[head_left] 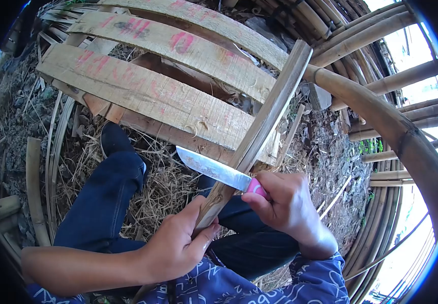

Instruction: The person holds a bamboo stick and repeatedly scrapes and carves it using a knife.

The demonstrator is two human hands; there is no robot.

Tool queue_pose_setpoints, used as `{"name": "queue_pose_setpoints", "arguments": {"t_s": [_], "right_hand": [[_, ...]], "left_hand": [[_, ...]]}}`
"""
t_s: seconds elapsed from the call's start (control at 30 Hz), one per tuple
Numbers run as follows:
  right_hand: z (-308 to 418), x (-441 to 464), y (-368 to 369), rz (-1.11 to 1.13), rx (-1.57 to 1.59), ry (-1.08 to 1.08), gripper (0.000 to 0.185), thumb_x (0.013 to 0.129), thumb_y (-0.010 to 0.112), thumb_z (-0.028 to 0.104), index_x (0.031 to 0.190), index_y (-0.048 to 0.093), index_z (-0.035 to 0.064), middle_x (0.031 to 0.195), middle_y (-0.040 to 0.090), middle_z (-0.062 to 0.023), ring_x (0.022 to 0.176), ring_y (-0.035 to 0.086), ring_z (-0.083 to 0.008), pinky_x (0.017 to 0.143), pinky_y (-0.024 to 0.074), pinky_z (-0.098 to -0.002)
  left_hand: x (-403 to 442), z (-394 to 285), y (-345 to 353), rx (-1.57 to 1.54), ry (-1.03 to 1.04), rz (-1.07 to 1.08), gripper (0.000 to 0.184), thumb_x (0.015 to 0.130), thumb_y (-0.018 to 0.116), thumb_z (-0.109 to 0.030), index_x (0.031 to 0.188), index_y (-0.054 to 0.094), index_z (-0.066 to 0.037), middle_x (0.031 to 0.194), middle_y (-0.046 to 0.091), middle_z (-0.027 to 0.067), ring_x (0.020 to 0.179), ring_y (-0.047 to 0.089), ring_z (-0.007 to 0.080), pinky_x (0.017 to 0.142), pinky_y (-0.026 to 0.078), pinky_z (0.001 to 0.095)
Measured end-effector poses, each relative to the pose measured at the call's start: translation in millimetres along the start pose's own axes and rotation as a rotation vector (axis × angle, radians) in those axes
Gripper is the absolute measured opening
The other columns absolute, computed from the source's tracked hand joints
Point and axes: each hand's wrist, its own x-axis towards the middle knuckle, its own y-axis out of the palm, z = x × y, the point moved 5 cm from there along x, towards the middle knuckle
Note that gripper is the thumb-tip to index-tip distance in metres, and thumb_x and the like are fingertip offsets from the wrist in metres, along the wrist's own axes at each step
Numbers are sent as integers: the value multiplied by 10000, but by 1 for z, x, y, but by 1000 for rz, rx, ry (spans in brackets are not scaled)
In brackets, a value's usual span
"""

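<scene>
My left hand (pixel 181 238) is closed round the lower end of a long split bamboo piece (pixel 275 104). The bamboo slants up and to the right, its upper part lying over the edge of a plank bench. My right hand (pixel 285 205) grips a knife (pixel 214 168) by its pink handle. The blade points left and crosses the bamboo a little above my left hand, with its broad flat side showing. Whether the cutting edge bites into the bamboo, I cannot tell.
The low bench of pale planks (pixel 153 91) bears pink marks and a few curled shavings. Bamboo poles (pixel 376 91) stand and lie along the right side. Dry straw (pixel 158 197) covers the ground around my legs. A short bamboo length (pixel 35 187) is at the left.
</scene>
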Motion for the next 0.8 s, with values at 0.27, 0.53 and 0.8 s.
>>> {"name": "queue_pose_setpoints", "arguments": {"t_s": [0.27, 0.53, 0.8], "right_hand": [[-2, 2, 3, -83, -62, -34, 421, 834, 683, 394, 636, 481, 82, 512, 489, -75, 438, 543, -265, 399, 410, -360], [-5, 5, 3, -103, -112, -49, 420, 829, 683, 409, 650, 497, 77, 515, 502, -70, 432, 543, -255, 407, 418, -351], [-6, 6, 3, -119, -151, -91, 403, 829, 685, 399, 659, 509, 78, 518, 487, -64, 435, 537, -246, 417, 421, -345]], "left_hand": [[0, -13, -2, -10, -75, -5, 143, 933, 539, -68, 1032, 454, -10, 771, 519, 32, 698, 474, 84, 652, 414, 267], [1, -12, -4, 37, 29, -54, 128, 929, 518, -63, 1016, 450, 1, 720, 588, 126, 646, 635, 214, 586, 469, 337], [1, -14, -4, 53, 27, -44, 121, 929, 516, -69, 1008, 449, -7, 716, 582, 118, 639, 617, 195, 587, 465, 334]]}}
